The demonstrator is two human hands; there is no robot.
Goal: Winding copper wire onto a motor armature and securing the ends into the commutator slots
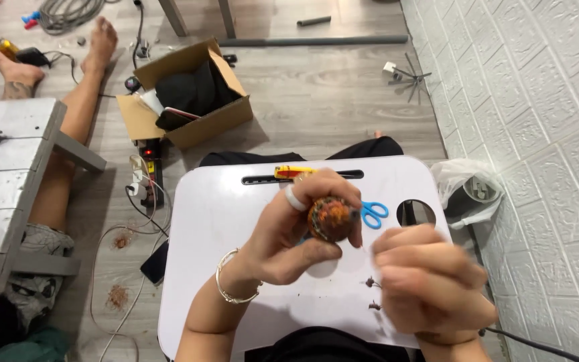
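Grey wood-plank floor [316,100] all round, white embossed wall [544,100] to the right of the white lap tray [216,234], which takes the middle of the view. Left of the tray, a grey slatted bench [8,154] with another person's bare legs [75,114] stretched beside it. Beyond the tray's far left corner, an open cardboard box [189,94] with dark cloth inside; between box and tray, a black power strip [150,175] with a red light and white cords trailing down the floor. Right of the tray, against the wall, a clear plastic bag [467,188]. On the tray itself: a long slot at the far edge with a yellow tool [293,171] lying on it, a round hole [415,212] at the far right, blue-handled scissors [373,213] just beside that hole and partly hidden behind the held thing, two small brown scraps [372,283] near the right hand. Above the tray's middle, left hand [289,231], white ring and bracelet on, closed around a small round ball [331,218] of orange, brown and dark mottled fibre, thumb under and fingers over it. Just right of the ball and nearer the camera, right hand [430,285], blurred, fingers curled in tight; impossible to tell whether anything sits in them.
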